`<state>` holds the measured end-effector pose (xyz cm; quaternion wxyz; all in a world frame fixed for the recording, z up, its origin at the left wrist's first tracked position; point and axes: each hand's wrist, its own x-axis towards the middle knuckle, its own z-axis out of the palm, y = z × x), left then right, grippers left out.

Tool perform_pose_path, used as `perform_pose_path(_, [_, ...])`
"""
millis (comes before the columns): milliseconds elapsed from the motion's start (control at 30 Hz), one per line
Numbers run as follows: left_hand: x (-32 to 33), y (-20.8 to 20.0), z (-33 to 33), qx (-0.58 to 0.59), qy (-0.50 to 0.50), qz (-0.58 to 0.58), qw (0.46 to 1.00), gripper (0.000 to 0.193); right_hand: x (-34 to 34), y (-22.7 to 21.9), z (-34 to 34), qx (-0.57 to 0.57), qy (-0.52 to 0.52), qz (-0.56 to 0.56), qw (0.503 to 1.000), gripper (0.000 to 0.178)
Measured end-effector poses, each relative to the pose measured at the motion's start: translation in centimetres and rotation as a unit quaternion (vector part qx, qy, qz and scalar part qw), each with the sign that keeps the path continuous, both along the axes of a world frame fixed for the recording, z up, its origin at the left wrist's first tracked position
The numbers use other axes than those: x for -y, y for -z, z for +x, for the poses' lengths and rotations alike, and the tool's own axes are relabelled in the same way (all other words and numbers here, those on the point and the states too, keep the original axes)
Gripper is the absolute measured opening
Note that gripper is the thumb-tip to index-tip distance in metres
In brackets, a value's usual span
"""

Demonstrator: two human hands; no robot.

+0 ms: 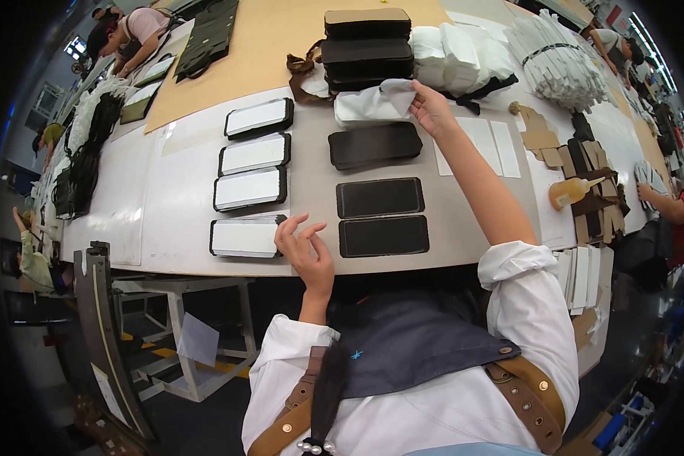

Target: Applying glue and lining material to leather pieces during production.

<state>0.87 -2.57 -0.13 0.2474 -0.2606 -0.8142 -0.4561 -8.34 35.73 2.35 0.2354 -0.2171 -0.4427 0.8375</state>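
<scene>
The right hand [431, 109] pinches a white sheet [372, 104] beside the stacked dark panels [368, 47]; the left hand [305, 252] hovers open, fingers loosely curled, over the bench [182, 197] edge.

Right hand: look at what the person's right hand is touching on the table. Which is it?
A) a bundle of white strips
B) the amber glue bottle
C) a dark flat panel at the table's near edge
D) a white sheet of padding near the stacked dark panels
D: the right hand is stretched far forward and pinches the edge of the white sheet lying below the stacked dark panels.
</scene>
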Motion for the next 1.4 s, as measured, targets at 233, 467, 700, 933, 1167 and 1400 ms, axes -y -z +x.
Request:
perform_pose_path(233, [-0.3, -0.7, -0.3, 0.080, 0.029, 0.107, 0.991, 0.023, -2.5, -3.6, 3.1, -0.133, 0.094, 0.055, 0.985, 0.018])
perform_pose_path(467, [-4.4, -7.3, 2.0, 0.429, 0.404, 0.314, 0.745, 0.060, 12.7, -9.6, 14.1, -0.069, -0.003, 0.593, 0.802, 0.010])
perform_pose_path(700, [-5.5, -9.1, 2.5, 0.527, 0.326, 0.359, 0.698, 0.052, 18.2, -6.8, 19.0, -0.127, -0.072, 0.740, 0.657, 0.031])
perform_pose_path(933, [-5.7, -9.9, 1.9, 0.530, 0.380, 0.360, 0.667, 0.045, 16.6, -4.5, 20.8, -0.054, -0.085, 0.103, 0.990, 0.041])
perform_pose_path(1167, [-4.5, -7.2, 1.4, 0.489, 0.306, 0.277, 0.769, 0.038, 15.2, -4.0, 22.7, 0.098, -0.153, 0.174, 0.968, 0.023])
perform_pose_path(1400, [-0.9, -4.4, 0.8, 0.442, 0.241, 0.088, 0.859, 0.023, 15.5, -2.6, 24.1, 0.141, -0.110, 0.281, 0.943, 0.018])
